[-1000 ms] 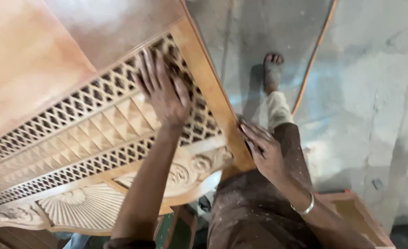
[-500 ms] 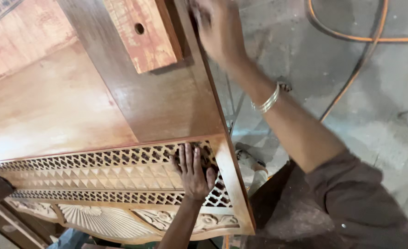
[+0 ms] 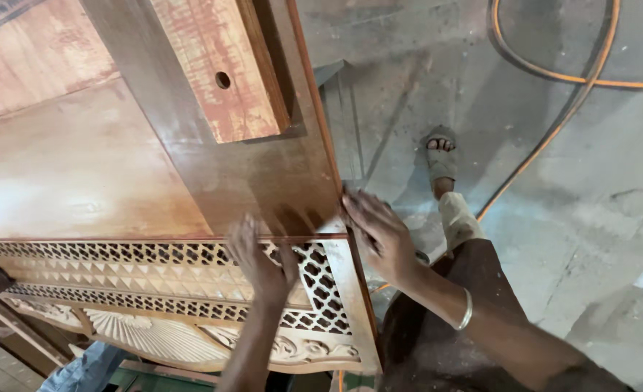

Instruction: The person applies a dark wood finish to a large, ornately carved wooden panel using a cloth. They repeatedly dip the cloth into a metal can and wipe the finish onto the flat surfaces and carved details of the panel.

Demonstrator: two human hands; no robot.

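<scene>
A large brown wooden panel [image 3: 96,174] fills the left of the head view, with a carved lattice band [image 3: 103,272] and a fan-shaped carving [image 3: 154,337] along its near edge. My left hand [image 3: 259,258] lies flat on the lattice near the panel's right corner, fingers spread. My right hand [image 3: 379,232] presses against the panel's right edge just beside that corner; a silver bangle [image 3: 466,311] sits on its wrist. Neither hand holds anything loose.
A reddish wooden block [image 3: 220,65] with a round hole lies on the panel at the top. An orange cable [image 3: 554,76] curves over the grey concrete floor [image 3: 590,196] to the right. My sandalled foot [image 3: 441,161] stands on that floor beside the panel.
My right hand has come down along the panel's right edge from near the wooden block to the lattice corner. My left hand stays on the lattice.
</scene>
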